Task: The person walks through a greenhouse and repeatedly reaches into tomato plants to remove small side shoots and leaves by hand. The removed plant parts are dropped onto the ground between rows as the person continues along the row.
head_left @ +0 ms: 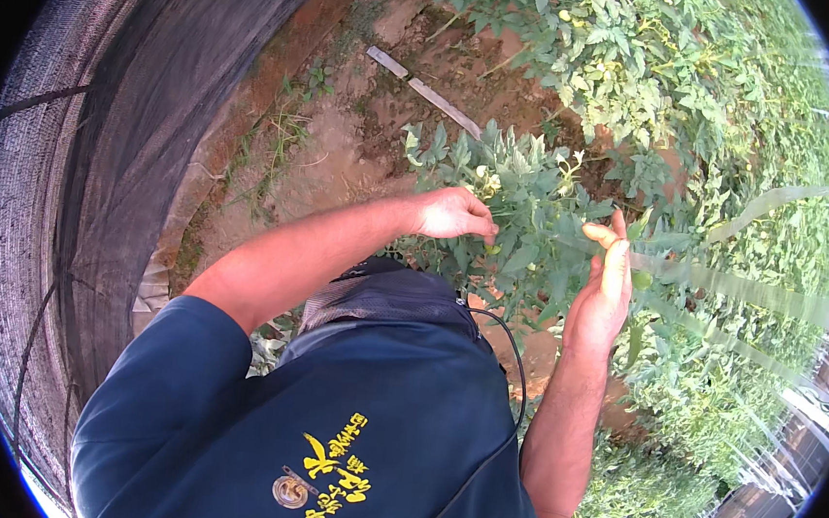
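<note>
My left hand [454,215] reaches over a leafy tomato plant [517,201], with its fingers curled together at the left side of the foliage. Whether a stem or leaf is between those fingertips cannot be made out. My right hand [601,296] is raised at the plant's right side, thumb and fingers bent close together. A translucent strip of tape [741,286] runs from the right to this hand and appears to continue left over the leaves. The fingers hide whether they grip it. Just right of the hand hangs a round green tomato [641,280].
Dense tomato plants [641,65] fill the right side. Dark shade netting [140,128] hangs along the left. A narrow broken strip [445,106] lies on the bare soil [337,129]. A black cable [519,362] runs down my front. Another translucent strip [761,210] crosses the plants.
</note>
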Tool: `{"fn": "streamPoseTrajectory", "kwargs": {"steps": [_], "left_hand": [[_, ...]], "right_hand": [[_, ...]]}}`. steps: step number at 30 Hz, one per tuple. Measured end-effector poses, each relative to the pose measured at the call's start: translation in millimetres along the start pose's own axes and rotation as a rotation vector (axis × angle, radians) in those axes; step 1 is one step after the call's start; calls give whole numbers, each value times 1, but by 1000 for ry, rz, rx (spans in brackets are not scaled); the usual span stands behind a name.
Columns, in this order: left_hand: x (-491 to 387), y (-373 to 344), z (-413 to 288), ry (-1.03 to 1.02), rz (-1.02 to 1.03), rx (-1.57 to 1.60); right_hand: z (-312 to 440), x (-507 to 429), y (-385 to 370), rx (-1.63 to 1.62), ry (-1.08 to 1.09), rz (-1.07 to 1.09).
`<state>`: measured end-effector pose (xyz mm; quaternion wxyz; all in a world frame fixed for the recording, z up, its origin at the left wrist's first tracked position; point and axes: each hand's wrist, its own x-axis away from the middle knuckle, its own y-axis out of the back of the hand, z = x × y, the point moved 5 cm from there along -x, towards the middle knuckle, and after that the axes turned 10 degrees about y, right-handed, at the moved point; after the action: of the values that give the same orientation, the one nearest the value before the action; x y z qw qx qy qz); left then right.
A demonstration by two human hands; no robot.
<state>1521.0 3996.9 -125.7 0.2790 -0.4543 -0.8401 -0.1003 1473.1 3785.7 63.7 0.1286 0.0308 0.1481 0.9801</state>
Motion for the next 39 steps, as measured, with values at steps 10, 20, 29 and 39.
{"fn": "streamPoseTrajectory", "kwargs": {"steps": [10,20,29,39], "left_hand": [[-8,-50,-48,-313,-323,-329],[-7,-73,-62,-586,-553,-665],[-15,-66,-65,-410,-186,-162],[0,-54,-50,-223,-276,-191]], "right_hand": [[18,4,-18,58,-139,98],[23,-7,-30,-93,-220,141],[30,-21,-35,-44,-216,205],[31,-25,-29,52,-288,237]]}}
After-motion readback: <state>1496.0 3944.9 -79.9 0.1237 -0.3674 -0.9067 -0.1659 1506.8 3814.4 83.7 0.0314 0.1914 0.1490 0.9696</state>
